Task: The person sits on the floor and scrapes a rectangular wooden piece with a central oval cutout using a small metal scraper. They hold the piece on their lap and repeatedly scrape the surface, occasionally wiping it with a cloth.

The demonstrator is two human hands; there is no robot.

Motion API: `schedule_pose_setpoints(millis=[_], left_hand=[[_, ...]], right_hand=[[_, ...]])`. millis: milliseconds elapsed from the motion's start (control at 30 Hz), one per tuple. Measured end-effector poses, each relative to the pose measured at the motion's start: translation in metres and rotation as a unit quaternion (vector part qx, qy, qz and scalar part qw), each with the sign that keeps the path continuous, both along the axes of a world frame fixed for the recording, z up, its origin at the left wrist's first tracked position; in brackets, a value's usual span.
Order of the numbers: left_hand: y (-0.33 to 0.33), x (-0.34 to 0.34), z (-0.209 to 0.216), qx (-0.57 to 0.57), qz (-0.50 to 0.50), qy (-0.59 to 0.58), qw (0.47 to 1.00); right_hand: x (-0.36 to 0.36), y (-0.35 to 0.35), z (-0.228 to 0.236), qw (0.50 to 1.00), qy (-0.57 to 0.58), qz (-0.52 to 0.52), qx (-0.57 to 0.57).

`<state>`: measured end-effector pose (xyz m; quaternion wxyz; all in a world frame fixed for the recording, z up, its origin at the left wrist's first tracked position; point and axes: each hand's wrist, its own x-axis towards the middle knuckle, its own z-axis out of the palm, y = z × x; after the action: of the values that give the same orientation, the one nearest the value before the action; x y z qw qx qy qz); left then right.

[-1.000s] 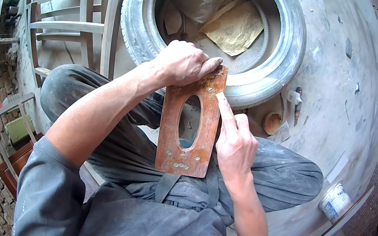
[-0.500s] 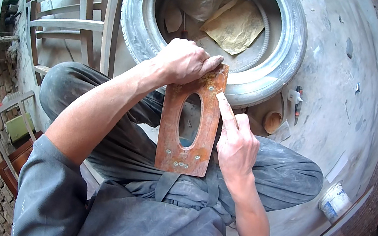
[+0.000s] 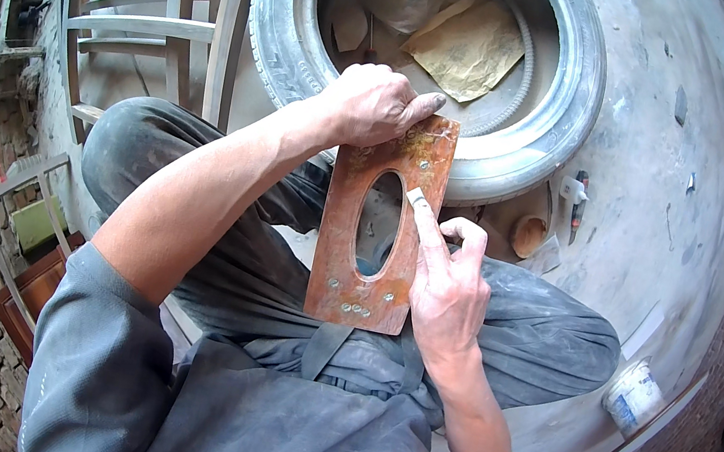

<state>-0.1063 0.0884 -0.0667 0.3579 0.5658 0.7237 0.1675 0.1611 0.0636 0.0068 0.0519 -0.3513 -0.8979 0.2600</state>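
A reddish-brown wooden board [image 3: 333, 250] with a long oval hole and several screw heads is held up over my lap, its far end near the tyre. My left hand [image 3: 378, 105] is closed round that far end, thumb lying across the top corner. My right hand [image 3: 450, 290] is at the board's right edge. Its index finger stretches over the face with its tip beside the oval hole; a pale wrap shows at that tip. The middle finger is bent and apart from it, and the thumb is hidden. I see nothing held in this hand.
A grey-dusted tyre [image 3: 573, 99] lies in front, with a yellowish paper sheet [image 3: 468, 46] and plastic inside. Wooden chair frames [image 3: 141, 23] stand at left. To the right are a red-and-black hand tool [image 3: 578, 206], a small round bowl [image 3: 529, 236] and a white bucket [image 3: 634, 398].
My right index finger has slid from near the board's upper right edge inward to the oval hole's rim. The right middle finger has lifted away. My left hand keeps its grip.
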Motion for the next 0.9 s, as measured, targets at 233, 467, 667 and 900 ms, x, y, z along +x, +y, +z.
schedule_pose_setpoints(millis=[233,467,667,900], left_hand=[[0.002,-0.002,0.0,-0.019,0.022,-0.016,0.999],[-0.005,0.0,-0.015,0.061,0.133,-0.156,0.977],[-0.006,0.0,-0.02,0.064,0.177,-0.181,0.965],[-0.008,0.003,-0.02,0.086,0.182,-0.152,0.968]], right_hand=[[-0.008,0.005,-0.005,1.0,-0.008,0.006,0.027],[-0.019,0.013,-0.008,0.999,0.002,0.007,0.037],[-0.016,0.012,-0.003,0.999,-0.009,0.012,0.031],[-0.02,0.012,-0.007,0.999,0.007,0.015,0.043]])
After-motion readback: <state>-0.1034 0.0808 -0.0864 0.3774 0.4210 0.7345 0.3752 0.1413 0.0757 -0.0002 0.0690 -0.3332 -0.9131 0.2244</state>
